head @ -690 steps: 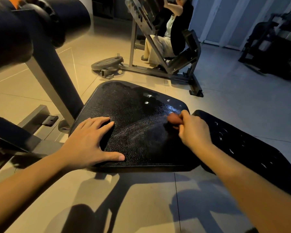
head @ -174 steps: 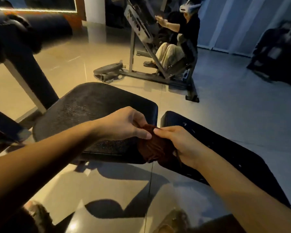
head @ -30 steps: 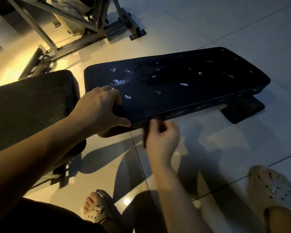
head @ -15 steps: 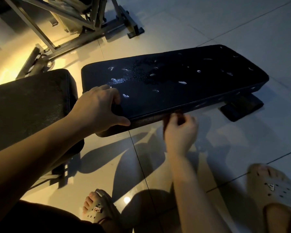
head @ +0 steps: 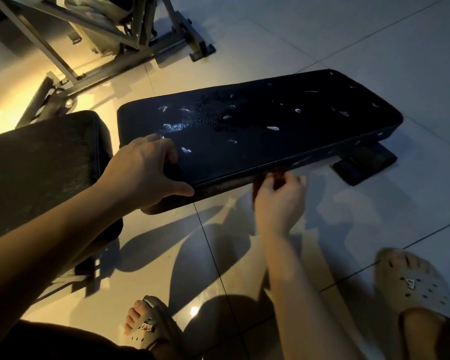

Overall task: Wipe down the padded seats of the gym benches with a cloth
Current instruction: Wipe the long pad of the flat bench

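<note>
Layout: long black padded seat (head: 270, 149) runs roughly 9-to-3 o'clock, with pale smears (head: 272, 128) across its top. My left grip (head: 146, 172) is clamped on its 9 o'clock corner, thumb on the near side edge. My right grip (head: 279, 203) pinches the dark red-brown cloth (head: 278, 179) against that edge mid-length. I judge the remaining edge lies at 3 o'clock from the right grip, the nearer one.

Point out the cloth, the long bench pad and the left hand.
cloth (head: 278, 175): head view, dark red fold at the pad's near edge.
long bench pad (head: 270, 141): head view, middle of its top face.
left hand (head: 146, 172): head view, back of the hand.
</note>
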Demonstrator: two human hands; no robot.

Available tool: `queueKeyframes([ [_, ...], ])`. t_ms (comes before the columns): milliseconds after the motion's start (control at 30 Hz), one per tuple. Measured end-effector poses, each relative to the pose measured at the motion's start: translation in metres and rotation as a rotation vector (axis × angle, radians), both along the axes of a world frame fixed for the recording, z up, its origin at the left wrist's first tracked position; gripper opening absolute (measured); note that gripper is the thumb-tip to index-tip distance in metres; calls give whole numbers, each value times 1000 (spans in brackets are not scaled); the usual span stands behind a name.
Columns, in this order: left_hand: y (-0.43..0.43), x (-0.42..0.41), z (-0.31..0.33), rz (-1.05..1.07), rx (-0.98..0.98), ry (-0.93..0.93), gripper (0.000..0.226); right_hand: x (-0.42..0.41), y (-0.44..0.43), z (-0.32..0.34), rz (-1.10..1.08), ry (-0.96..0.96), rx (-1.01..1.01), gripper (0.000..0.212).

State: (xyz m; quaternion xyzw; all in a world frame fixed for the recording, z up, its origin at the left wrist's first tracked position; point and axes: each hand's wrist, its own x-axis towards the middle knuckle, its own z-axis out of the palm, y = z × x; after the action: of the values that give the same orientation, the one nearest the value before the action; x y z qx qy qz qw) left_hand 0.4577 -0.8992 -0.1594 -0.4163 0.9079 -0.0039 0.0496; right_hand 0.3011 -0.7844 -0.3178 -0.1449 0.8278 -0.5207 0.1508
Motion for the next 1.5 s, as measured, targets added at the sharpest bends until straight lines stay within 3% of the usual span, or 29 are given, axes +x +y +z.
queueKeyframes([
  [167,-1,-6,3,18,21,-60,57,97,4,26,361,160,-74,24],
  [233,-3,-8,4,12,28,-73,57,77,4,22,330,158,-71,19],
  [400,-4,-9,5,5,26,-70,54,-15,1,-1,-19,60,23,12],
  [600,-8,-8,3,6,53,-67,56,22,4,5,131,248,4,11],
  [767,-6,-13,5,-12,36,-89,53,-30,1,-3,-49,84,65,12],
  [967,-9,-15,4,-17,64,-107,54,39,3,14,226,209,-7,11],
  [1100,-6,-15,4,-14,38,-108,54,-18,-2,-2,46,127,96,12],
  [1200,-5,-12,1,-16,10,-73,55,-14,-2,-1,-9,97,92,13],
  [1400,-4,-13,-2,-6,8,-75,58,97,3,34,367,148,-111,17],
  [1500,-4,-11,-1,-4,8,-53,59,77,2,25,349,151,-77,15],
])
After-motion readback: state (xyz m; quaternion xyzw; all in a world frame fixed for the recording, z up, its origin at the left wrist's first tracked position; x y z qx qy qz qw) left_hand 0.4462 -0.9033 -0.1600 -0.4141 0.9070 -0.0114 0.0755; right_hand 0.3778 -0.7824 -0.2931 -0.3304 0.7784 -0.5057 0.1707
